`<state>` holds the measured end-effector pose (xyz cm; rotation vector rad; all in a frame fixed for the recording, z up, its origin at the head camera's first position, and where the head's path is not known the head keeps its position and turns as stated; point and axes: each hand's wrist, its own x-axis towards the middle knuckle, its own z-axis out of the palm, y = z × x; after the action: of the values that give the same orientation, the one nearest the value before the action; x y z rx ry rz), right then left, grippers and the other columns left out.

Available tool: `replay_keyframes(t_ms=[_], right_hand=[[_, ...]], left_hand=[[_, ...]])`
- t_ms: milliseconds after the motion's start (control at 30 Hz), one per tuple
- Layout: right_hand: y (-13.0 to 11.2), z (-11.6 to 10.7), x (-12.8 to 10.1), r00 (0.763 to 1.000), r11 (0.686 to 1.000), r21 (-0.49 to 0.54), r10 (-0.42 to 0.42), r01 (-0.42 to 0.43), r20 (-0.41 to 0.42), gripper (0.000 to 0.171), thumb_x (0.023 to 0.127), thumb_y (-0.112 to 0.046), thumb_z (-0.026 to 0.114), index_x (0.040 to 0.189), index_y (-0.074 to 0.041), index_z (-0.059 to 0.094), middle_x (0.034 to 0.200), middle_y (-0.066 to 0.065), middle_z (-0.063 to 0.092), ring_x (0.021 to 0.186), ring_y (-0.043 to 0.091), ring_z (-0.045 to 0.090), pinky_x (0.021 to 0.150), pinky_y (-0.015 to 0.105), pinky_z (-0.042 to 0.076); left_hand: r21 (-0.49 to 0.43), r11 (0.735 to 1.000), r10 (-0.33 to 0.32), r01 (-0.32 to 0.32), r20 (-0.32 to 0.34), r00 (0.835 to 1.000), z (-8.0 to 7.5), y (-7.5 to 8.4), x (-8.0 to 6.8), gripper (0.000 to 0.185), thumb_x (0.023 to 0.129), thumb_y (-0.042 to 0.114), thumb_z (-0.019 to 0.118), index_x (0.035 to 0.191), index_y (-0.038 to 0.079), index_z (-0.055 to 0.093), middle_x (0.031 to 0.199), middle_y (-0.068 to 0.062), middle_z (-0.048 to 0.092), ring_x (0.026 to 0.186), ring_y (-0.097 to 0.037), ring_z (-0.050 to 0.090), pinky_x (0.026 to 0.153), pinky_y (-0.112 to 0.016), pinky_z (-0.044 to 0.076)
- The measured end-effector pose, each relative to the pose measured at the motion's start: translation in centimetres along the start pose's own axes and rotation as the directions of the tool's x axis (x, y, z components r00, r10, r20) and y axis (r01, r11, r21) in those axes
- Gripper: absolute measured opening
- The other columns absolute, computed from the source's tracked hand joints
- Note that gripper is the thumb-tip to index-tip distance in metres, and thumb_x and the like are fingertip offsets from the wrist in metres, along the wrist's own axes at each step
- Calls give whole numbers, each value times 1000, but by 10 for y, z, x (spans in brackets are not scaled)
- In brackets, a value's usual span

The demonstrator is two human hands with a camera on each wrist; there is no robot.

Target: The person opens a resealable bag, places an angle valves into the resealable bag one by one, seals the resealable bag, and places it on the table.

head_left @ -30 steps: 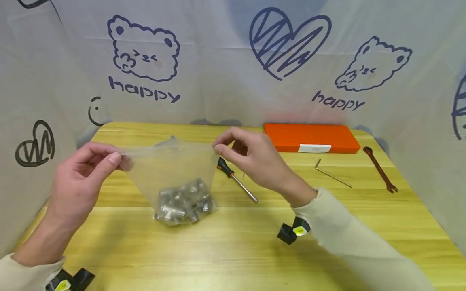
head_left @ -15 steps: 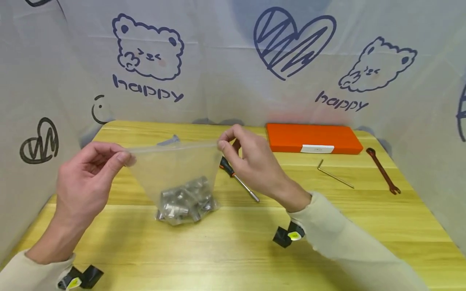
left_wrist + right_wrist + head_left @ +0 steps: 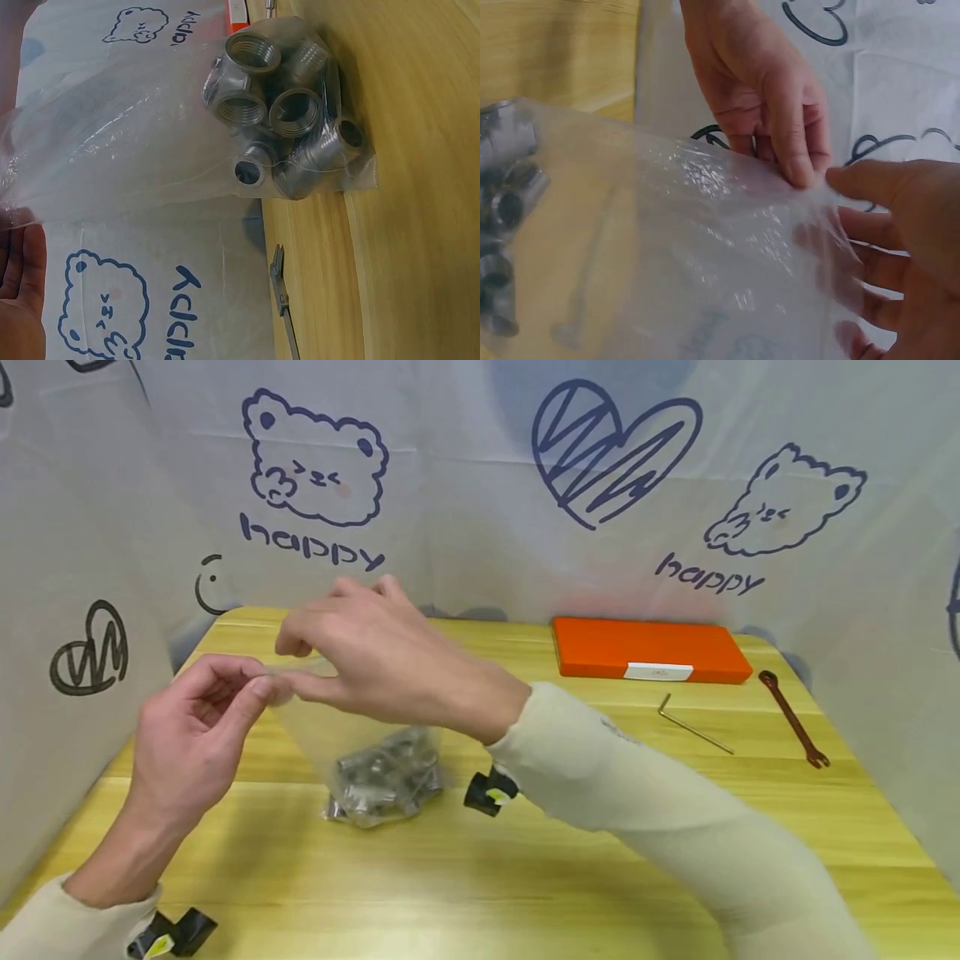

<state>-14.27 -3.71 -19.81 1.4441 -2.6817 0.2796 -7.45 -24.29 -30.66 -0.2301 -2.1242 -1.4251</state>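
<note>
A clear plastic bag (image 3: 330, 727) holds several grey threaded metal pipe fittings (image 3: 384, 772) and rests with its bottom on the yellow wooden table (image 3: 525, 877). My left hand (image 3: 258, 681) pinches the bag's top left corner between thumb and forefinger. My right hand (image 3: 294, 668) reaches across and pinches the same top edge right beside the left fingertips. In the right wrist view the left hand (image 3: 799, 169) and the right hand (image 3: 855, 225) meet on the crinkled bag (image 3: 667, 247). The left wrist view shows the fittings (image 3: 285, 127) bunched at the bag's bottom.
An orange case (image 3: 651, 649) lies at the back right, with a hex key (image 3: 693, 724) and a red-brown wrench (image 3: 793, 727) nearer. A small grey metal piece (image 3: 281, 300) lies behind the bag. Printed cloth walls (image 3: 465, 485) close three sides.
My right hand has slid left along the bag's top edge, from its right corner to just beside my left fingertips. My right arm now hides the screwdriver. The left hand stays put.
</note>
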Motion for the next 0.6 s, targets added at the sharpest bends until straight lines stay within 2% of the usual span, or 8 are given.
replay_keyframes(t_ms=[100, 233, 367, 467, 600], right_hand=[[-5, 5, 10, 999, 1000, -12, 1, -1, 40, 20, 111, -45, 63, 117, -32, 78, 113, -23, 75, 108, 8, 56, 96, 36, 34], [-6, 10, 13, 1000, 1000, -20, -12, 13, 8, 18, 112, -34, 62, 102, -32, 76, 93, -24, 70, 98, 7, 55, 92, 35, 33], [-8, 13, 10, 999, 999, -37, -31, 30, -34, 19, 111, -35, 62, 99, -32, 76, 89, -24, 69, 97, 7, 54, 92, 34, 32], [-8, 14, 7, 997, 998, -50, -42, 39, -61, 17, 110, -36, 63, 99, -32, 76, 90, -24, 70, 96, 8, 53, 93, 35, 32], [-4, 13, 2, 995, 997, -65, -55, 49, -83, 15, 107, -36, 67, 98, -31, 76, 91, -23, 73, 95, 7, 54, 95, 35, 33]], left_hand=[[-15, 1000, 0, 0, -6, 1000, 1, 0, 0, 6, 105, 1, 70, 107, 4, 74, 98, 5, 77, 85, -7, 73, 75, -12, 56], [-23, 1000, -16, 16, 0, 1000, 1, 0, 1, 8, 104, -1, 71, 106, 6, 74, 98, 4, 76, 86, -7, 73, 76, -11, 56], [-55, 998, -19, 19, -8, 1000, 0, -1, 0, 7, 102, -5, 71, 105, 0, 74, 97, 4, 75, 84, -7, 70, 74, -12, 55], [-138, 990, 37, -39, -17, 999, 1, -2, -2, 4, 101, -8, 71, 104, -6, 72, 96, 2, 75, 81, -8, 66, 72, -12, 54], [-248, 963, 96, -102, -34, 995, 4, -3, -2, 4, 99, -12, 71, 102, -11, 71, 95, 0, 75, 79, -9, 66, 71, -11, 54]])
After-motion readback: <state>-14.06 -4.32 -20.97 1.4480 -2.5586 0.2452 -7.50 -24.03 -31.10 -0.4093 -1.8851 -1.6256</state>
